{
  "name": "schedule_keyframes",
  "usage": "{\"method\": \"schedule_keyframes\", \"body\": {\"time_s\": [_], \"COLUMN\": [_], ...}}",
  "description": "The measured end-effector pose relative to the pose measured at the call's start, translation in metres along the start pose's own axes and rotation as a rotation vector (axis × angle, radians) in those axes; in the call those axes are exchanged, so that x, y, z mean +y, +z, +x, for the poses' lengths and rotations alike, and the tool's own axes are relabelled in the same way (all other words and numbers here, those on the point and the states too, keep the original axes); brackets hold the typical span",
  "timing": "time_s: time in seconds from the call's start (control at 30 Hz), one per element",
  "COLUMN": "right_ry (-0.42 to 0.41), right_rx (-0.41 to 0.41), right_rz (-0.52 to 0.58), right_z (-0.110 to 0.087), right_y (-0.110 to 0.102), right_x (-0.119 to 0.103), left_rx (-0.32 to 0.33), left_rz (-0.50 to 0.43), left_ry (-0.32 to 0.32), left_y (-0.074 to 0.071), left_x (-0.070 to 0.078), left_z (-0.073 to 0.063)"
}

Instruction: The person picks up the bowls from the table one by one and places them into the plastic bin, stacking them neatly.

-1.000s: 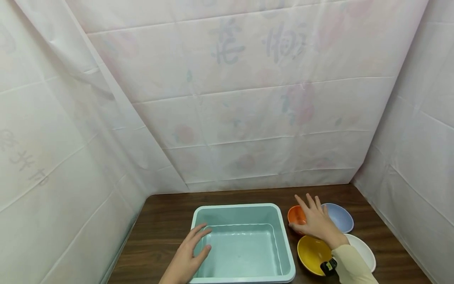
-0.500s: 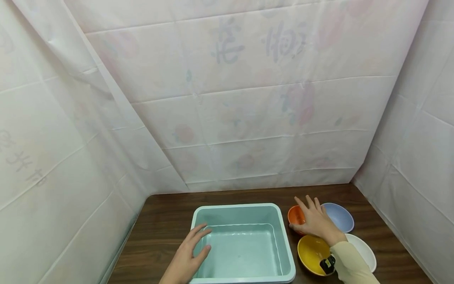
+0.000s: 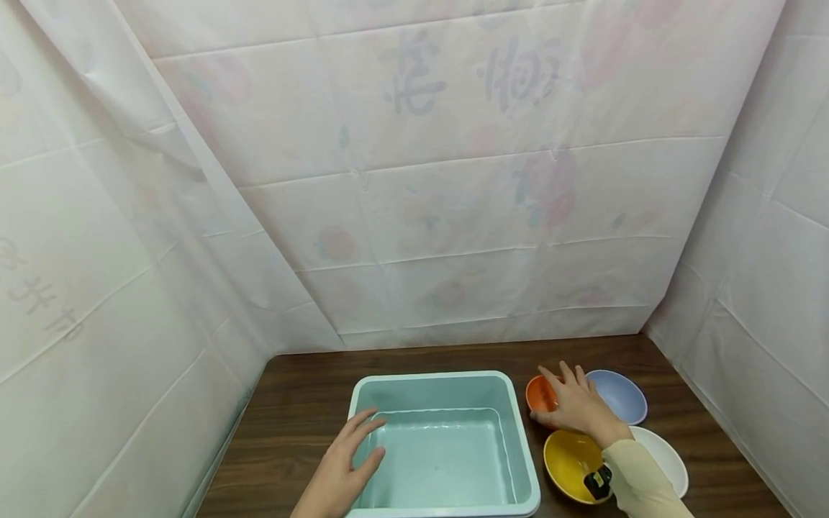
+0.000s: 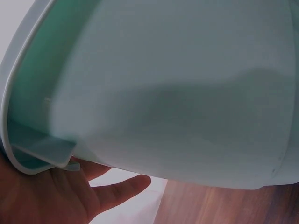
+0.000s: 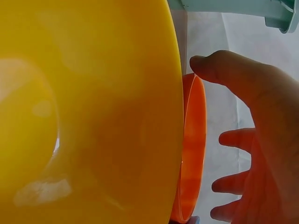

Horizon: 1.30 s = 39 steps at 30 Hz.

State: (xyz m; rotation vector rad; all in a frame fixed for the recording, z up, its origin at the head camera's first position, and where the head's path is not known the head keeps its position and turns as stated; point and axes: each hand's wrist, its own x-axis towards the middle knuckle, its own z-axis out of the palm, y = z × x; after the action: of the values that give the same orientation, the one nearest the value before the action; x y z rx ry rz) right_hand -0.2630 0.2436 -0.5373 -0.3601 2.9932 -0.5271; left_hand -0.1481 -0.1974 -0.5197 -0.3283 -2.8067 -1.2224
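My left hand [image 3: 340, 464] lies at the left rim of a pale teal plastic basin [image 3: 447, 511], thumb and fingers spread over its edge. In the left wrist view the same hand [image 4: 70, 193] shows beside the basin's rim [image 4: 14, 79], one finger extended. Over at the right, my right hand [image 3: 579, 410] hovers with spread, slightly bent fingers over a small orange bowl [image 3: 539, 394]. Seen from the right wrist, the thumb tip is right at the orange bowl's rim [image 5: 198, 144], while the other fingers stand apart from it. A yellow bowl [image 3: 570, 467] sits below the right wrist.
A light blue bowl [image 3: 618, 396] and a white bowl [image 3: 663, 460] stand to the right, the white one partly behind the sleeve. Dark wood tabletop [image 3: 285, 424] runs left of the basin. White printed sheeting [image 3: 453, 216] encloses the back and sides.
The right hand has lowered very slightly toward the orange bowl, its fingers a little more bent. The left hand, basin and bowls stay in place.
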Motion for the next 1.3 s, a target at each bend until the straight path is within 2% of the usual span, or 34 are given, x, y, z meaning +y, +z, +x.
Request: {"method": "schedule_keyframes", "body": {"time_s": [0.97,1.3], "right_ry": [0.022,-0.005], "right_rx": [-0.161,-0.133], "right_rz": [0.011,-0.055], "right_z": [0.008,0.011], "right_y": [0.001,-0.001], "right_x": [-0.005,-0.010], "left_rx": [0.004,-0.007], "left_rz": [0.014,0.010], "left_ry": [0.001,-0.005], "left_y": [0.000,-0.001], "left_x": [0.001,0.002], "left_z": [-0.004,-0.004]}}
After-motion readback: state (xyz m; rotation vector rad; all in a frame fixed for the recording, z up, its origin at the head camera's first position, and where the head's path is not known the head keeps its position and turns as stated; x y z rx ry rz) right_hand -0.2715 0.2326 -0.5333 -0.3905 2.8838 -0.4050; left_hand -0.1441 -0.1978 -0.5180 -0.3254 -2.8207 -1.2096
